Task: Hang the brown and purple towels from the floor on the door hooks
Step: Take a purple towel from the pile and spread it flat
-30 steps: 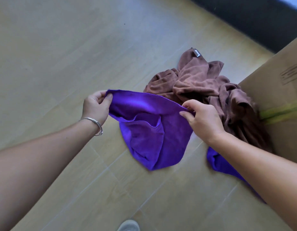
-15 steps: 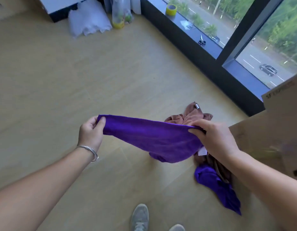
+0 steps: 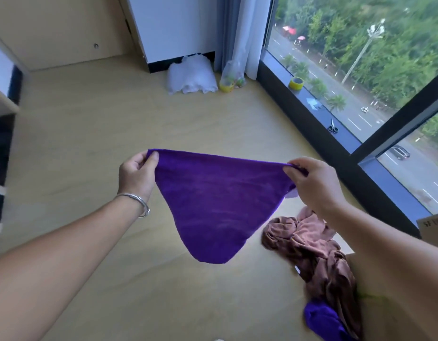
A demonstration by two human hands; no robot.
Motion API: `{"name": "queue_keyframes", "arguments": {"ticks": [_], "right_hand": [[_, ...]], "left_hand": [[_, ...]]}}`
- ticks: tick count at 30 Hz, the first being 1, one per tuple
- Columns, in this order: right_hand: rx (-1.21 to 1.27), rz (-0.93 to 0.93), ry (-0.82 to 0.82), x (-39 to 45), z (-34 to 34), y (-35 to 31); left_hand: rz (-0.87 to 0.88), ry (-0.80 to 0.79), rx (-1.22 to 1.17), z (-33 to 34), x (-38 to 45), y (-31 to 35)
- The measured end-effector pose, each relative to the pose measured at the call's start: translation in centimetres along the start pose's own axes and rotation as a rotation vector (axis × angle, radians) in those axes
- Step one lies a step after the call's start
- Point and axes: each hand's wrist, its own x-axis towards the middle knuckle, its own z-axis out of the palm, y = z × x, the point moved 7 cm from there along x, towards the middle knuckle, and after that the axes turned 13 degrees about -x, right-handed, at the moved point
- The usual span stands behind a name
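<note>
my left hand point(image 3: 136, 175) and right hand point(image 3: 316, 185) pinch the purple towel point(image 3: 213, 205) by its top corners, brown towel point(image 3: 311, 244) heaped on the floor point(image 3: 114, 124), cardboard box point(image 3: 432, 223) at right edge, print unreadable

Pale wood floor point(image 3: 94, 124); daylit window point(image 3: 360, 70) right; white cabinet point(image 3: 173, 25) behind.

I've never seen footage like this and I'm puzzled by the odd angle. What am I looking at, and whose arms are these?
There is no machine here. A person wears a wide-angle camera on the head, so you look down along their own bare arms. The left hand, with a silver bracelet at the wrist, and the right hand each pinch an upper corner of a purple cloth towel, stretched out in the air. On the pale wooden floor lie a crumpled brown towel and another purple cloth. A large window is at right.
</note>
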Motion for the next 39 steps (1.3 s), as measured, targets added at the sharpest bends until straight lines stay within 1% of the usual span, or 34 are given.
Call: {"name": "queue_keyframes", "arguments": {"ticks": [3, 6, 9, 13, 16, 18, 23, 28, 31, 35, 39], "right_hand": [[0.018, -0.022, -0.028, -0.4, 0.7, -1.4], [-0.012, -0.048, -0.081, -2.0, 2.2, -2.2], [-0.057, -0.058, -0.162, -4.7, 4.2, -1.4], [-0.126, -0.092, -0.303, -9.9, 6.8, 1.8], [-0.203, -0.145, -0.365, -14.4, 8.6, 5.0], [-0.234, -0.140, -0.428, -17.7, 10.3, 7.8], [-0.304, -0.049, -0.603, -26.0, 15.5, 15.4], [-0.347, 0.034, -0.722, -32.5, 20.0, 21.7], [-0.377, 0.054, -0.756, -34.3, 23.2, 24.2], [-0.419, 0.049, -0.797, -34.7, 28.9, 26.7], [-0.365, 0.041, -0.752, -32.7, 35.1, 28.5]], "left_hand": [[0.032, 0.024, -0.002, -2.1, -0.4, 1.2], [0.027, 0.068, 0.023, -4.8, -2.4, 1.0], [-0.014, 0.111, 0.058, -7.7, -6.1, -0.8], [-0.080, 0.161, 0.140, -11.1, -13.2, -4.6], [-0.164, 0.190, 0.228, -13.3, -19.1, -9.2], [-0.229, 0.198, 0.269, -14.4, -23.4, -13.0], [-0.375, 0.217, 0.331, -17.3, -32.7, -21.8], [-0.506, 0.194, 0.397, -19.8, -38.9, -29.7], [-0.566, 0.169, 0.434, -20.9, -40.3, -34.2], [-0.603, 0.155, 0.466, -21.7, -39.6, -40.0], [-0.573, 0.129, 0.466, -22.3, -36.1, -46.1]]}}
